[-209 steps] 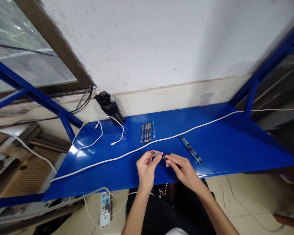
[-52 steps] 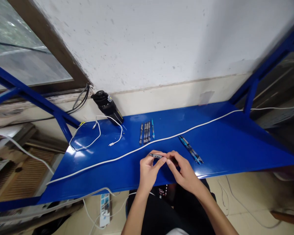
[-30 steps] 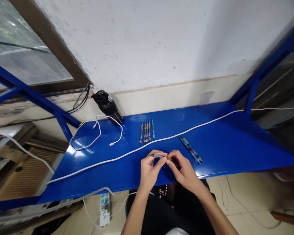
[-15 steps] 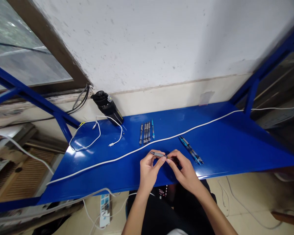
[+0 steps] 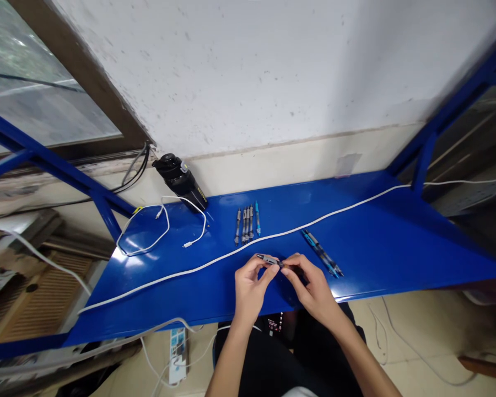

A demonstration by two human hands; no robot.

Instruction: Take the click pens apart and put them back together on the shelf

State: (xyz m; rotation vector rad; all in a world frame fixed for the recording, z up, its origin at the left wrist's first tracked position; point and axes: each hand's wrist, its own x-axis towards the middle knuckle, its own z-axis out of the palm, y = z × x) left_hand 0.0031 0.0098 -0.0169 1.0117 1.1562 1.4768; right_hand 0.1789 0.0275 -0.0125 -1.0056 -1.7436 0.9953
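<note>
A grey and black pen [image 5: 268, 259] is held between my two hands above the front part of the blue table [image 5: 380, 242]. My left hand [image 5: 251, 284] pinches its grey part, and the fingers of my right hand [image 5: 308, 281] close on its dark end; that end is partly hidden. Behind my hands several grey pens [image 5: 244, 225] lie side by side, with a light blue pen [image 5: 258, 218] at their right. To the right of my right hand, a few blue and dark pens [image 5: 322, 253] lie together at a slant.
A black bottle [image 5: 181, 182] stands at the back left, beside a looped white cable [image 5: 167, 223]. One long white cord [image 5: 198, 268] crosses the table diagonally, behind my hands. Below the table's front edge a power strip [image 5: 177, 355] lies on the floor.
The pen has turned slightly about its length in my fingers, so its clip side shows more. My hands have hardly moved.
</note>
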